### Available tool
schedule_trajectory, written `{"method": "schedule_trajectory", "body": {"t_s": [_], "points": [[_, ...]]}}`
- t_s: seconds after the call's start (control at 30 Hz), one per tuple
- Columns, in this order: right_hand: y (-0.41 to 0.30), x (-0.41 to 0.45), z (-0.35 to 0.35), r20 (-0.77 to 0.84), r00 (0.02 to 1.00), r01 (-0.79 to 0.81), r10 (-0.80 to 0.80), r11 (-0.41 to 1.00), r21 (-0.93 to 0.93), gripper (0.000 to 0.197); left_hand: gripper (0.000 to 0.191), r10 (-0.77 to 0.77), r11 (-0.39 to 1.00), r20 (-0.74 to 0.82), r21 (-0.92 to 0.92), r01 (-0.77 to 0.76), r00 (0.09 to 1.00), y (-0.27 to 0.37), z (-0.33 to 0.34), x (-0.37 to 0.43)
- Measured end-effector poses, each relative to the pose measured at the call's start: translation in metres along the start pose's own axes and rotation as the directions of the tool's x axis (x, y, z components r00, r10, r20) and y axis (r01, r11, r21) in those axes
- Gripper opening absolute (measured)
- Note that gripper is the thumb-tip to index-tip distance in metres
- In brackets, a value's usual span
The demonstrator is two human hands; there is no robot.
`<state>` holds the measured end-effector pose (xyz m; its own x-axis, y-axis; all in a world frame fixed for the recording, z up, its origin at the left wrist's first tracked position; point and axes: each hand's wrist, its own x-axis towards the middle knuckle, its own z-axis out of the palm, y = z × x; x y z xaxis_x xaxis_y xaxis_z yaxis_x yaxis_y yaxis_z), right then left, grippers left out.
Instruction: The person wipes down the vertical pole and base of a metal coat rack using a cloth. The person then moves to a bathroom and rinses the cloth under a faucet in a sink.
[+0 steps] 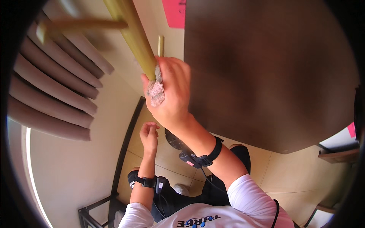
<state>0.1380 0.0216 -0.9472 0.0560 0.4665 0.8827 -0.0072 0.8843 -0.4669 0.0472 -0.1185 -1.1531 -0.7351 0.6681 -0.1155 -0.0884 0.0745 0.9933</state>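
My right hand [172, 91] is wrapped around the lower end of a yellowish pole [137, 42], with a fuzzy pink and grey cloth [156, 94] pressed between palm and pole. A shorter rod [85, 25] branches off the pole towards the left and looks blurred. Lower down and to the left, my left hand [149, 135] is raised with its fingers curled, touching nothing that I can see. Both forearms wear black straps with small boxes and cables.
A large dark brown panel [256, 79] fills the right. Curved grey-brown padded strips [57, 85] line the left wall. A black metal frame [98, 202] stands at lower left, beside the tiled floor [256, 176]. A pink paper [174, 12] hangs above.
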Motion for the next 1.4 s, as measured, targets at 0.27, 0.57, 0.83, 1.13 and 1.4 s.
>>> {"method": "schedule_trajectory", "body": {"t_s": [0.27, 0.57, 0.83, 1.13, 1.4], "points": [[-0.019, -0.021, 0.020, -0.117, 0.993, 0.008, -0.004, 0.999, 0.034, 0.049, 0.012, -0.165, 0.983, 0.074, 0.100, 0.157, 0.984, -0.077, -0.026, 0.007], [-0.022, -0.055, 0.016, 0.074, 0.963, -0.263, 0.258, 0.963, 0.065, 0.065, 0.013, -0.038, 0.946, 0.144, 0.324, -0.010, 0.989, -0.080, -0.022, 0.005], [-0.019, -0.025, 0.022, 0.477, 0.633, -0.774, 0.609, 0.502, 0.386, 0.050, 0.014, 0.082, 0.876, 0.153, 0.461, -0.144, 0.985, -0.054, -0.018, -0.014], [-0.015, 0.012, 0.009, 0.608, 0.641, -0.765, 0.468, 0.454, 0.457, 0.023, 0.017, 0.011, 0.938, -0.007, 0.346, -0.008, 1.000, -0.051, -0.017, -0.004], [-0.015, 0.011, 0.019, 0.518, 0.795, -0.578, 0.315, 0.653, 0.490, 0.036, 0.021, 0.085, 0.916, 0.048, 0.388, -0.097, 0.995, -0.063, -0.006, 0.003]]}}
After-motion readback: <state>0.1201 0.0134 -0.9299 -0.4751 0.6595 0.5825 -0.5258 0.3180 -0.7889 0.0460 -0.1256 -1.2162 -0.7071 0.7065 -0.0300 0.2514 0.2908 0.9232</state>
